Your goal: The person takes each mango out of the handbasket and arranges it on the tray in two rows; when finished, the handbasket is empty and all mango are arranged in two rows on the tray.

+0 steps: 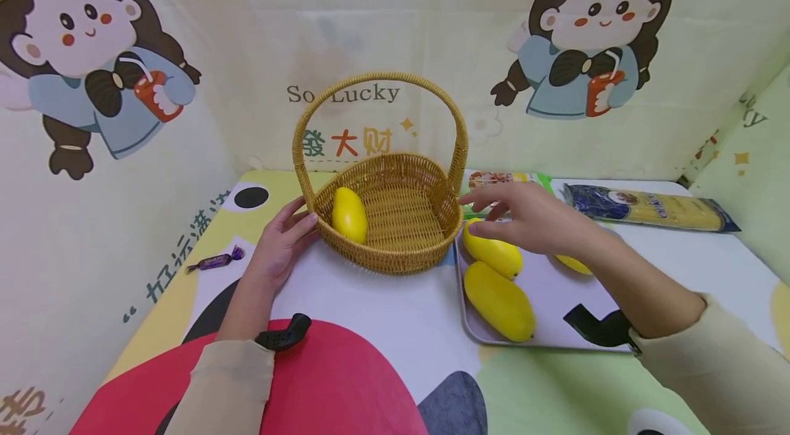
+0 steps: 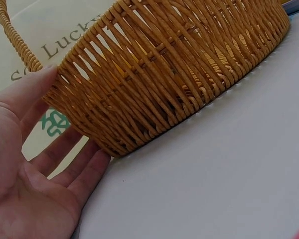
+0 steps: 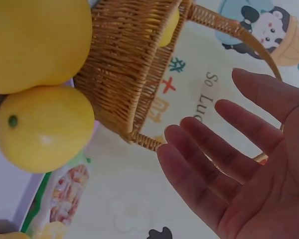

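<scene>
A wicker basket (image 1: 395, 260) with a tall arched handle stands in the middle, holding one yellow mango (image 1: 349, 215) at its left side. My left hand (image 1: 282, 243) touches the basket's left end, thumb at the rim and extended fingers against the outer wall (image 2: 139, 99). Over the tray (image 1: 549, 344) at the right, my right hand (image 1: 524, 219) hovers beside the basket with loosely bent fingers and holds nothing. Below it lie a mango (image 1: 494, 253) and a second mango (image 1: 500, 301); another mango (image 1: 574, 263) is partly hidden by the right forearm.
A purple-wrapped candy (image 1: 216, 261) lies on the left of the patterned tabletop. Behind the tray are a green-edged food packet (image 1: 494, 180) and a long noodle packet (image 1: 654, 207). A printed cloth wall (image 1: 432, 30) closes the back.
</scene>
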A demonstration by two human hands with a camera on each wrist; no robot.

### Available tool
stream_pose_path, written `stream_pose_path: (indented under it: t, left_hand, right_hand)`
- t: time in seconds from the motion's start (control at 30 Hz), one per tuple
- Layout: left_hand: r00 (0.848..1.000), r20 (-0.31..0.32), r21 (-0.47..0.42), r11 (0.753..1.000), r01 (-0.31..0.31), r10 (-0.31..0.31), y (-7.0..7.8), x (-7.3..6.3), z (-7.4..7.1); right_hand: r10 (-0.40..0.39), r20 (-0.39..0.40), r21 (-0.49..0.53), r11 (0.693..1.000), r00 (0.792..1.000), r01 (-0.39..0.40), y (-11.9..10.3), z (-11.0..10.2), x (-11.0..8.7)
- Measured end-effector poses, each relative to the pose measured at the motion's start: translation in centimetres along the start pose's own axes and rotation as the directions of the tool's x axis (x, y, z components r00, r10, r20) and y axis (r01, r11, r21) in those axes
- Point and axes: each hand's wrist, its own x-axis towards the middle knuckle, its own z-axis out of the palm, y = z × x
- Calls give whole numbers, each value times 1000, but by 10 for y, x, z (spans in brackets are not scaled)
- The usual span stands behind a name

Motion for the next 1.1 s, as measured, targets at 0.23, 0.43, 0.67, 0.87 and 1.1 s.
stream_pose_path:
  t: [0.23, 0.43, 0.67, 0.87, 1.1]
  left_hand:
    - [1000, 3, -2, 1000, -2, 2, -1, 0, 0]
    - [1000, 2, 4, 1000, 3, -3, -1, 1, 0]
    - [1000, -1, 8, 1000, -2, 2, -1, 0, -1]
    - [1000, -5, 7, 1000, 8, -8, -1, 0, -3]
    - [1000, -4, 0, 1000, 7, -7, -1, 3, 0]
  right_hand:
    - [5, 11, -4, 1000, 1000, -5, 1, -5, 28]
    - [-7, 67, 84, 996, 998, 1, 5, -5, 48]
    - [3, 152, 134, 991, 988, -23, -2, -8, 75]
    - [19, 222, 172, 983, 975, -58, -9, -3, 98]
    - [34, 306, 168, 982, 951, -89, -22, -2, 121]
